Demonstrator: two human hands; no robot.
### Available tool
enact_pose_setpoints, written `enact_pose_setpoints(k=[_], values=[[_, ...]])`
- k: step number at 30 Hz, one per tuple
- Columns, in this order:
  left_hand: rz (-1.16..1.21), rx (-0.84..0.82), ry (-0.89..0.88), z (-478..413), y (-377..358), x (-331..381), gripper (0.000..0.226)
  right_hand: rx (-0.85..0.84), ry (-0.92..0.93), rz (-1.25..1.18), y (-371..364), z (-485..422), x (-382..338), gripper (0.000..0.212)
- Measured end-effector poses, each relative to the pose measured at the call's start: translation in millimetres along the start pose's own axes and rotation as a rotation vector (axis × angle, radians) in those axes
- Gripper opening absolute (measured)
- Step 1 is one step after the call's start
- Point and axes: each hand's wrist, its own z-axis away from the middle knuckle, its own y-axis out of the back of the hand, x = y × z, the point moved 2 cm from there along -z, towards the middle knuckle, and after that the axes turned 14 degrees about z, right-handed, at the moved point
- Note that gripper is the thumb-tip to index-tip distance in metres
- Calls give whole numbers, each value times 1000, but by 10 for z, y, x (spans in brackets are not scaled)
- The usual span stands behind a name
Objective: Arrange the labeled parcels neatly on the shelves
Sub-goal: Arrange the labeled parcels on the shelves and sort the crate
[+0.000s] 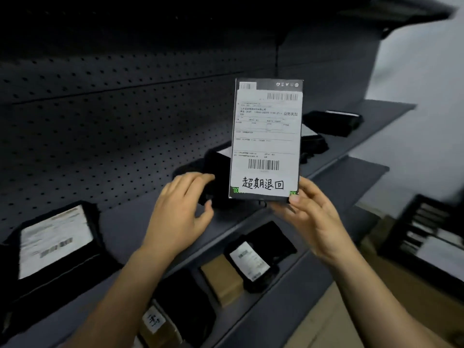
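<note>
Dark pegboard back wall (pixel 100 121), grey shelf (pixel 140 222) at chest height, another shelf below it.

Status:
- Labeled parcel (pixel 266 139) is in the air in front of the shelf, upright, label facing me. Barcodes and a handwritten line at the bottom are readable.
- My right hand (pixel 316 222) pinches it at the bottom right corner, thumb on the front face, the other fingers behind it.
- My left hand (pixel 180 204) is at the near edge of a black parcel (pixel 218 167) lying on the shelf. Its fingers (pixel 198 178) are curled over the edge, thumb underneath. I can't tell if that's a real grip or just contact.
- More parcels sit further right on the same shelf (pixel 331 121), and a large labeled one (pixel 55 242) lies flat at far left.
- On the lower shelf: a brown box (pixel 223 280) touching a black pouch with a white label (pixel 253 262).

Step, my read: label check done or nearly so, and I'm now making room. The left hand looks set to shift or square up the black parcel so the held one gets a slot.

Next move needs:
- a free slot beside the black parcel
- lowering the held one label-out, edges parallel to its neighbours
- a firmer hold than this corner pinch before tilting it, as it could pivot
</note>
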Motion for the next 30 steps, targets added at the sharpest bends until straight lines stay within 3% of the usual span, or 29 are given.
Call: enact_pose_setpoints(k=[7,20,30], values=[[261,-129,-188,151,-651,613,43,237,-42,126,587,1126,-11,78],[492,-311,-427,215,-1874,2031,43,738,-25,156,1765,2577,-230,59],[530,-307,-512,-385,-2884,3082,45,853,-34,153,3153,2621,-522,57]])
